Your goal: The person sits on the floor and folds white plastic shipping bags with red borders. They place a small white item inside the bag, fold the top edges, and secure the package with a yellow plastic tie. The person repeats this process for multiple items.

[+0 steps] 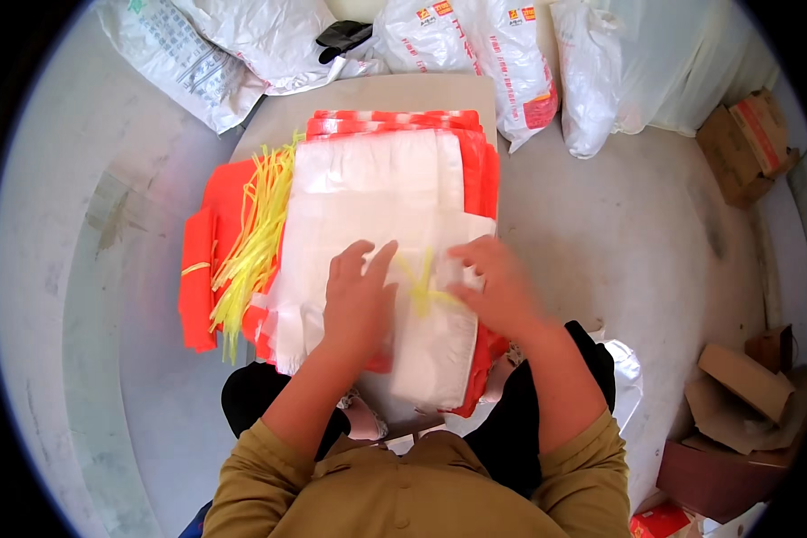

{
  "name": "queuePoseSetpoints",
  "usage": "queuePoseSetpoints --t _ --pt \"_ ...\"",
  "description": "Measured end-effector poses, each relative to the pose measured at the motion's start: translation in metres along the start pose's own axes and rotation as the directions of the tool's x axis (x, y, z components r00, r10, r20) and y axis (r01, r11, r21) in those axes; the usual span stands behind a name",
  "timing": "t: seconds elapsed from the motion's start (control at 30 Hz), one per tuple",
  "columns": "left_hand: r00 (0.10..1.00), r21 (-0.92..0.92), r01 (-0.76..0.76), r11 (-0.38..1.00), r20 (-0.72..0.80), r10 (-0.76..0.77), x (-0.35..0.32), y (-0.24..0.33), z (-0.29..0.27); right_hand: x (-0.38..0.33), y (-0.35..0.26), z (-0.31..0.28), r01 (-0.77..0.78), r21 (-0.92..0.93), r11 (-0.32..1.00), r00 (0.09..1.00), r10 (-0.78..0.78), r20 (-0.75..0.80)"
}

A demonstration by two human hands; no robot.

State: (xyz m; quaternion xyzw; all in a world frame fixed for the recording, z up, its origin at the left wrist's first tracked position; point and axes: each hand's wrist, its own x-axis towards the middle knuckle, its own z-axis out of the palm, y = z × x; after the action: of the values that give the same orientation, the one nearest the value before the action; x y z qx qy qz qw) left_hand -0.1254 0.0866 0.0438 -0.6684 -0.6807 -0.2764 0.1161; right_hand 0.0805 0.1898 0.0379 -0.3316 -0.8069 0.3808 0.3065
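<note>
A folded bundle of white plastic bags point(435, 359) lies on top of the stack, with a yellow tie point(421, 291) crossing around it. My left hand point(359, 300) is just left of the bundle, its fingers apart and nothing visible in them. At the bundle's right side is my right hand point(502, 291), slightly blurred. Its thumb and curled fingers stand apart beside the tie's right end; whether they touch it is unclear. Beneath are flat white bags point(368, 184) over a pile of red bags point(481, 166).
Loose yellow ties point(258, 215) lie along the stack's left edge, beside a folded red bundle point(197, 282) with a band. A beige board point(403, 92) supports the pile. White sacks point(511, 67) stand behind. Cardboard boxes point(744, 143) sit at far right, and opened cartons point(744, 394) at near right.
</note>
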Motion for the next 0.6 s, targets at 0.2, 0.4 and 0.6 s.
queuePoseSetpoints --t 0.2,0.4,0.6 --pt "0.914 -0.451 0.262 0.853 0.399 -0.069 -0.056 0.01 -0.028 -0.015 0.009 -0.025 -0.377 -0.032 0.926 0.906 0.376 0.194" --pt "0.893 -0.595 0.356 0.72 0.443 -0.076 -0.082 0.016 -0.022 -0.04 0.023 -0.003 -0.396 0.267 0.879 0.915 0.353 0.196" --pt "0.579 -0.594 0.764 -0.25 0.803 -0.139 -0.09 0.041 -0.043 -0.064 -0.049 -0.019 -0.364 0.704 0.609 0.929 0.291 0.229"
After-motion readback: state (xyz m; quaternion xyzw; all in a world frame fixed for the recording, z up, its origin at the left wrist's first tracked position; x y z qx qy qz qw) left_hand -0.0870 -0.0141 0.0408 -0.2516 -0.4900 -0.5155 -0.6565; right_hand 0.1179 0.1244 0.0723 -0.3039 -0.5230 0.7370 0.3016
